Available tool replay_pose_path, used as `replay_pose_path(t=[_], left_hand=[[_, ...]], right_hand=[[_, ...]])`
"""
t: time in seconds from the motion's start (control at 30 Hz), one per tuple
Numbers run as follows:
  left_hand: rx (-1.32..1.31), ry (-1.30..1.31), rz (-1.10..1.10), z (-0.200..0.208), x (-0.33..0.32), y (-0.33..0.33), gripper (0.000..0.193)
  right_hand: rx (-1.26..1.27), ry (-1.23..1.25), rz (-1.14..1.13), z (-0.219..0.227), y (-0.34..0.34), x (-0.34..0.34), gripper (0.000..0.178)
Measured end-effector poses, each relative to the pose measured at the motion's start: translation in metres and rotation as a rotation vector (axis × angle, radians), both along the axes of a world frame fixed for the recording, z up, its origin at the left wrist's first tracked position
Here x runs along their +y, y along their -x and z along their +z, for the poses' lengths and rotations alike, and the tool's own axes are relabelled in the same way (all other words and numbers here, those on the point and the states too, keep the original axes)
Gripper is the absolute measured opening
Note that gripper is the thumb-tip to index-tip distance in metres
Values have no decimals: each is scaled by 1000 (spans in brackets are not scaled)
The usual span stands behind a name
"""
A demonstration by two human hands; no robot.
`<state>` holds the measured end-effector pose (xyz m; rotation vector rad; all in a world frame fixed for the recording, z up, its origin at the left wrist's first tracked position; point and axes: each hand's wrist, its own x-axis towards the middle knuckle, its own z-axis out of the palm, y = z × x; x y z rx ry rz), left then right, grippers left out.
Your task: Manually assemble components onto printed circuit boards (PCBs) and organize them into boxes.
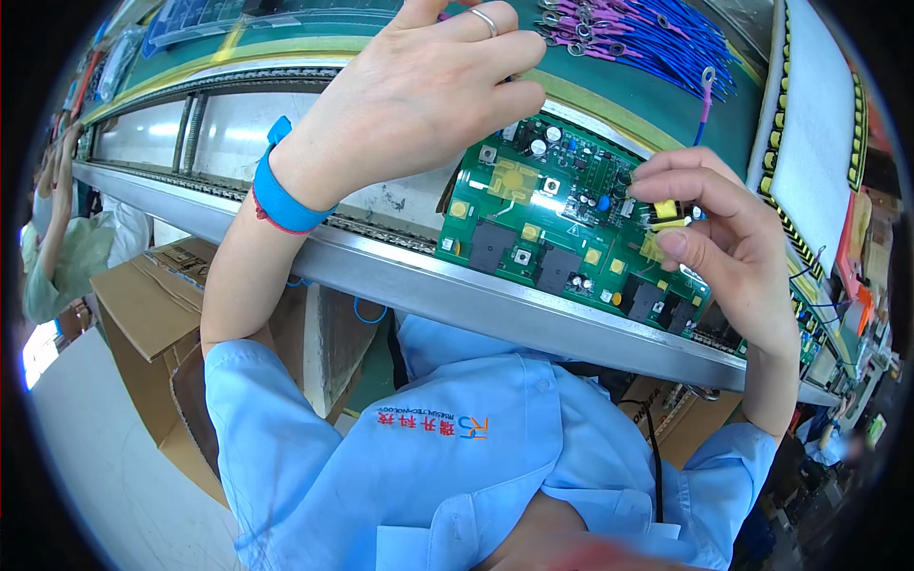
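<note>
My left hand [443, 81], with a ring on one finger and a blue wristband, reaches over the far side of the bench. Its fingers are curled, and a bit of pink shows between them; the upper edge cuts off the fingertips. A green circuit board [486, 209] lies below and to the right of it. Over the board's right part, my right hand [724, 224] has thumb and forefinger apart around a yellow-wrapped component [668, 214]. A blue wire with a pink sleeve and ring terminal [707, 86] rises behind that hand; its lower end is hidden.
Many blue wires with pink-sleeved ring terminals [638, 38] are heaped on the green mat. A metal conveyor rail [381, 262] runs along my side of the board. More boards [811, 328] sit at the right. A cardboard box [152, 295] stands below left; another person [71, 238] is at far left.
</note>
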<state>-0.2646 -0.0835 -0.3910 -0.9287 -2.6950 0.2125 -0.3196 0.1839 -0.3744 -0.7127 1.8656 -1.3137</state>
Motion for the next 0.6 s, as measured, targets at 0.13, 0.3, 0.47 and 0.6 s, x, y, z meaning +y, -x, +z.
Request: replay_pose_path(t=[0.13,0.3,0.47,0.6], left_hand=[[-14,-72,-11,3,-2,0,7],[95,-447,67,9,2,-4,19],[623,-716,-280,-29,-19,27,30],[597,-933,-323,-30,-23,26,31]], right_hand=[[348,-81,68,-2,-7,-9,33],[718,-87,50,-22,-13,-22,40],[939,-130,77,-29,-14,-32,49],[979,-209,94,-26,-13,-36,55]])
